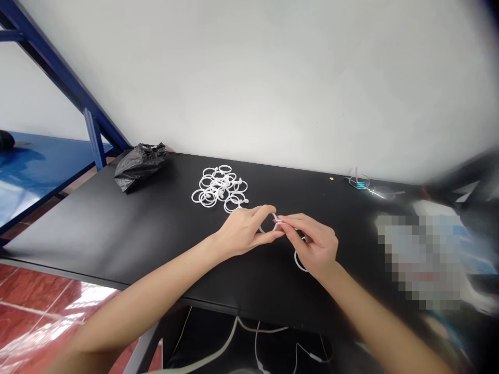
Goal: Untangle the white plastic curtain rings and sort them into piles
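My left hand (244,228) is closed around a white plastic ring (262,230), its thumb and fingers curved along the sides. From the right, my right hand (317,241) pinches the same ring where its small end part sits; the fingertips hide the detail there. Below the right hand, partly covered by it, lies another white ring (298,261) on the black table (156,228). Farther back, left of my hands, is a loose pile of white rings (218,187) with small round knobs on them.
A crumpled black plastic bag (140,163) stands at the table's back left. Near the wall at right lies a thin clear coil with a blue piece (362,184). Blurred packages (448,228) fill the right side. Cables (218,350) hang below the front edge.
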Action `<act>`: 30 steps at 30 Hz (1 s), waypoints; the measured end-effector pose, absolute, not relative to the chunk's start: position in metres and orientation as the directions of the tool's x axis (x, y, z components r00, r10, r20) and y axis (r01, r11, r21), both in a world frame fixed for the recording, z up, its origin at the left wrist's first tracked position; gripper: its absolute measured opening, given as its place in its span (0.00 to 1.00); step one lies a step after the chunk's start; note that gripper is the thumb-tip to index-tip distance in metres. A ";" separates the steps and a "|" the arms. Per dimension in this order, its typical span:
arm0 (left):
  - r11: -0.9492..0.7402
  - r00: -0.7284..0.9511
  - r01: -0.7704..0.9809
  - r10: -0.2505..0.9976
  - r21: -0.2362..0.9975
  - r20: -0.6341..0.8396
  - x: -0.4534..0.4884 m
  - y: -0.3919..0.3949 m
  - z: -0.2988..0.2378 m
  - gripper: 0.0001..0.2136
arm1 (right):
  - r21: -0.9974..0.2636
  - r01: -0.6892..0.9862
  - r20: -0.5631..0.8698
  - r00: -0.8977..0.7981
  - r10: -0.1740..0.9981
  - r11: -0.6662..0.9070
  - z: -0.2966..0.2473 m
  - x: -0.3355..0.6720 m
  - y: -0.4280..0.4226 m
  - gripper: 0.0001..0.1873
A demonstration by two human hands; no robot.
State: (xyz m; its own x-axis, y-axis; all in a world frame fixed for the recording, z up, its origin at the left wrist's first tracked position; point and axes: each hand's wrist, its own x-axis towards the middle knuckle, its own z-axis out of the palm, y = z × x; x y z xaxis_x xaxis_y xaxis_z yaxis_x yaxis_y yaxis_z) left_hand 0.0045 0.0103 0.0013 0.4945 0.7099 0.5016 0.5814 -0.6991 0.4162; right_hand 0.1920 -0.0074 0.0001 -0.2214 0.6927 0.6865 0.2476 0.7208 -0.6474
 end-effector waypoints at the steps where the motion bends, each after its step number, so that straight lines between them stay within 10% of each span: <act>1: -0.713 0.498 0.570 0.695 0.409 0.518 0.005 0.010 0.001 0.23 | -0.652 0.243 0.686 -0.213 0.695 0.718 0.000 0.191 -0.008 0.19; 14: -0.693 0.527 0.680 0.688 0.238 0.499 -0.005 0.022 0.002 0.19 | -0.857 0.270 0.409 -0.159 0.899 0.438 0.007 0.199 -0.002 0.14; 22: -0.462 0.366 0.880 0.808 0.111 0.462 -0.028 0.045 -0.007 0.19 | -0.666 0.683 0.238 -0.186 0.953 0.300 0.006 0.229 0.027 0.04; 30: -0.662 0.506 0.719 0.708 0.212 0.493 -0.012 0.030 -0.003 0.11 | -0.645 0.731 -0.004 -0.296 0.955 0.224 0.006 0.242 0.029 0.07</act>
